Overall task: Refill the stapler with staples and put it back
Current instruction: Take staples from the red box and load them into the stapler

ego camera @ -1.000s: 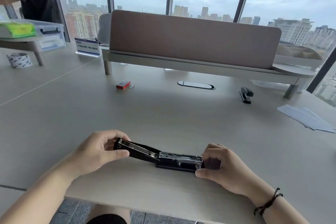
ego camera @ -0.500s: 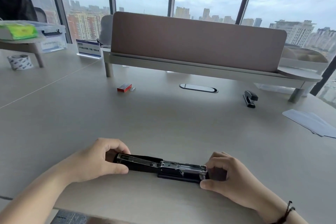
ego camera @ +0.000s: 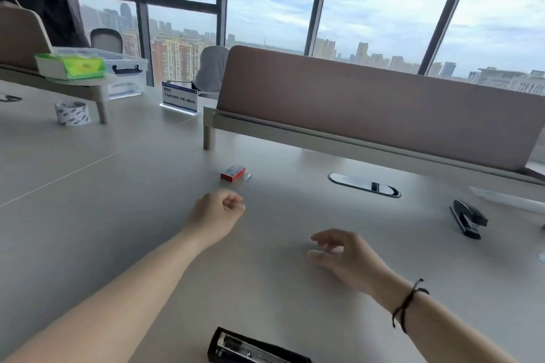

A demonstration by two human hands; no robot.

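The black stapler (ego camera: 247,348) lies opened flat on the desk at the bottom edge of the view, its metal staple channel facing up; neither hand touches it. My left hand (ego camera: 216,214) is stretched forward over the desk, fingers curled shut with nothing seen in them, a short way in front of the red staple box (ego camera: 233,172). A small strip of staples (ego camera: 247,176) lies just right of the box. My right hand (ego camera: 342,253) hovers over the desk with fingers loosely apart and holds nothing.
A second black stapler (ego camera: 467,218) lies at the right, near white paper (ego camera: 507,200). A cable port (ego camera: 364,185) sits in the desk. A raised shelf with a divider panel (ego camera: 368,115) crosses the back. A tape roll (ego camera: 72,113) and a sign stand (ego camera: 180,97) are at the left.
Both hands let go of the stapler and moved forward; the left reached toward the red staple box. The view tilted up, leaving the open stapler at the bottom edge.
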